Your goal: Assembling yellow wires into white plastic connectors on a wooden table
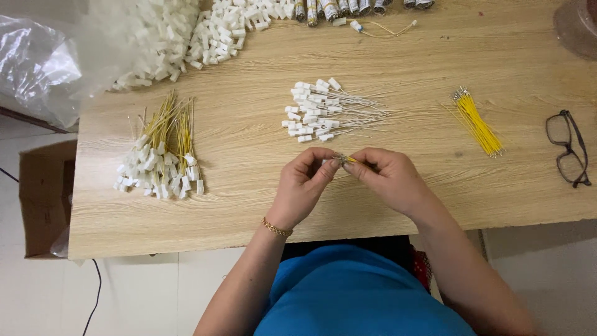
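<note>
On the far left lies a crinkled clear plastic bag (37, 62), and beside it a loose heap of small white plastic connectors (180, 31) spills over the pale, grained wooden table (249, 205). Below sits one pile of thin yellow wires with white connectors fitted (160, 155), too many to count. At the middle lies a second pile, white-wired connectors (323, 111), fanned out. Just below it, the left hand (301, 186), a gold bracelet at its wrist, and the right hand (388, 177) meet fingertip to fingertip, both pinched closed on one short yellow wire (344, 159) with a metal tip. Farther right lie a bundle of bare yellow wires (476, 121) and one pair of dark-framed glasses (567, 148).
</note>
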